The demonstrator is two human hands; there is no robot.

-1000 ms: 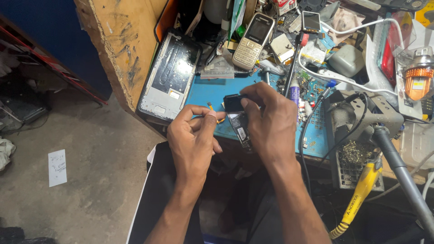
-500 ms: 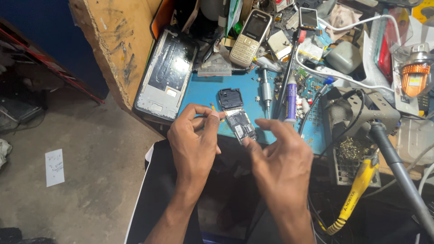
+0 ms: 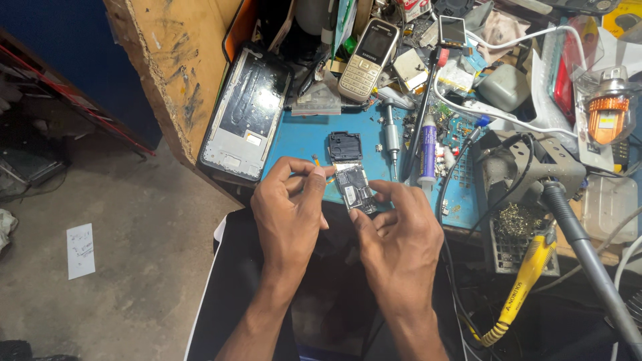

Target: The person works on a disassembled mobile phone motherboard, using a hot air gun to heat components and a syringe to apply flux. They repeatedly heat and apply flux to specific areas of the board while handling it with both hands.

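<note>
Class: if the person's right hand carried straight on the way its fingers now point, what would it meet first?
Probably the opened phone circuit board on the blue mat; the right hand already has its fingertips at the board's lower edge, though contact is unclear.

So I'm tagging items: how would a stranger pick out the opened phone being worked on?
Find the blue mat. At its near edge, the opened phone lies between the left hand and right hand. Unlike the intact keypad phone, its circuit board is bare.

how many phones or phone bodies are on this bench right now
3. A keypad phone lies at the bench's back, a large stripped phone frame at the left edge, and an opened small phone on the blue mat by both hands. Clutter may hide more.
</note>
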